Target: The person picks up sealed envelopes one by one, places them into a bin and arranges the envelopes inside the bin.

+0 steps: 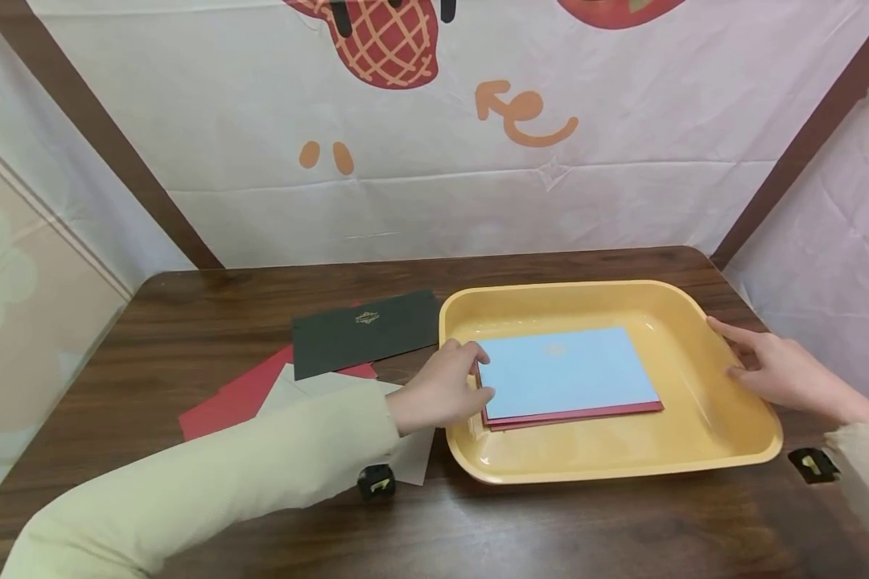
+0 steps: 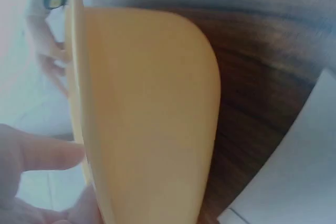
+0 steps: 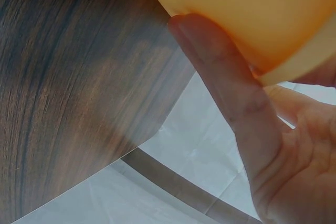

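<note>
A yellow tray (image 1: pixel 695 378) sits on the table with a stack of flat paper pieces in it, envelope-like. On top is a light blue envelope (image 1: pixel 565 374); red edges (image 1: pixel 586 414) show beneath it. My left hand (image 1: pixel 442 386) reaches over the tray's left rim, thumb and index finger apart at the stack's left edge. In the left wrist view its thumb (image 2: pixel 58 155) is by the rim, and the fingertips are partly hidden. My right hand (image 1: pixel 789 366) grips the tray's right side, fingers along the outer wall in the right wrist view.
Left of the tray lie a black envelope (image 1: pixel 365 334) with a gold mark, red envelopes (image 1: pixel 235 398) and white ones (image 1: pixel 413 458), overlapping and partly under my left forearm. A printed cloth (image 1: pixel 420 209) hangs behind the wooden table (image 1: pixel 188 322).
</note>
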The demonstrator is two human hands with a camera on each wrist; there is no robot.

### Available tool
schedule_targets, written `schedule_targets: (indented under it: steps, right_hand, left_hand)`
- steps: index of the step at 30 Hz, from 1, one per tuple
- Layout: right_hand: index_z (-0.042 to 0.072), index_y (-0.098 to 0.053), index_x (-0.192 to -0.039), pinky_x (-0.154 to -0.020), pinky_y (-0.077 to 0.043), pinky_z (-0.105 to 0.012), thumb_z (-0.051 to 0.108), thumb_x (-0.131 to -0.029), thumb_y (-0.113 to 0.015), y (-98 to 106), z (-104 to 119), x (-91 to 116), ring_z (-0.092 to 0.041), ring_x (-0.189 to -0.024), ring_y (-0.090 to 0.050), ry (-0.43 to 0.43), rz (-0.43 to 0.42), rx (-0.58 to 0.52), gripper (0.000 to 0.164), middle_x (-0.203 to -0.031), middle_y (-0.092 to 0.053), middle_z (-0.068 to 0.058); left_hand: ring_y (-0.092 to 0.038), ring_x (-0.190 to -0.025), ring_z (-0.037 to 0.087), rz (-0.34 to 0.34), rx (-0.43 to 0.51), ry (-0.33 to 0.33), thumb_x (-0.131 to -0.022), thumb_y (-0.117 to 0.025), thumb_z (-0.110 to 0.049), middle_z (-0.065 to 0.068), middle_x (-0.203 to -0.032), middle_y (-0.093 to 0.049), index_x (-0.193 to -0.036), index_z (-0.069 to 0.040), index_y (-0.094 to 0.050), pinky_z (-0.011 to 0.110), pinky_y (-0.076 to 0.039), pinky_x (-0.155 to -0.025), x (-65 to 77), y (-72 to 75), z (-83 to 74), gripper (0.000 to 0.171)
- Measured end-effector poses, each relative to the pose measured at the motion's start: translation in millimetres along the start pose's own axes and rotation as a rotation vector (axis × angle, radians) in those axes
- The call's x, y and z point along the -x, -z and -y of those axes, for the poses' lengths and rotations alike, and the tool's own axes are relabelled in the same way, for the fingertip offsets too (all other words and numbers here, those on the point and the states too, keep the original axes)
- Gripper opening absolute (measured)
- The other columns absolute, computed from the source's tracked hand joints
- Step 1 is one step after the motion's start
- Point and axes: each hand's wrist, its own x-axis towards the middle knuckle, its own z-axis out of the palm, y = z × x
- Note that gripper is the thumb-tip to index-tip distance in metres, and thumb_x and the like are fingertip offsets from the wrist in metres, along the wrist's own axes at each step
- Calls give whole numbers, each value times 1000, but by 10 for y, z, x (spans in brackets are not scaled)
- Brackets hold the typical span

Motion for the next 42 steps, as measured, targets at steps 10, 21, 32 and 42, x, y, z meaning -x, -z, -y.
schedule_targets:
  steps: [10, 21, 32, 42]
  right_hand:
    - [-8, -29, -145, -49, -31, -25, 4, -83, -58, 0, 23, 8, -9, -45, -34, -23, 20, -3, 69, -89, -63, -20]
    - [-8, -29, -144, -52, -31, -25, 5, -83, -59, 17, 25, 14, -9, -49, -33, -20, 19, 12, 70, -78, -60, -6]
    - [-9, -28, -144, -49, -32, -25, 4, -84, -59, 11, 40, 8, -9, -47, -36, -23, 33, -7, 69, -91, -64, -23]
    - [-9, -27, -145, -48, -32, -25, 3, -84, -59, 9, 40, 3, -10, -47, -36, -28, 36, -16, 70, -93, -63, -25]
  left_hand:
    - [-62, -56, 12, -196, 288, 56, -92, -60, -10, 10, -100, -51, -103, -4, -61, 28, -52, -58, 247, 148, 285, 13]
    - [-55, -86, 23, -320, 54, 216, -92, -58, -19, 13, -101, -56, -102, -3, -63, 33, -44, -72, 357, 425, 894, 19]
    - [-46, -104, 37, -375, -37, 415, -87, -63, -49, 27, -124, -39, -135, 5, -38, 46, -43, -84, 373, 690, 1374, 76]
    - [-33, -111, 48, -378, -208, 469, -78, -71, -52, 37, -125, -32, -142, 18, -16, 57, -40, -89, 289, 760, 1615, 110]
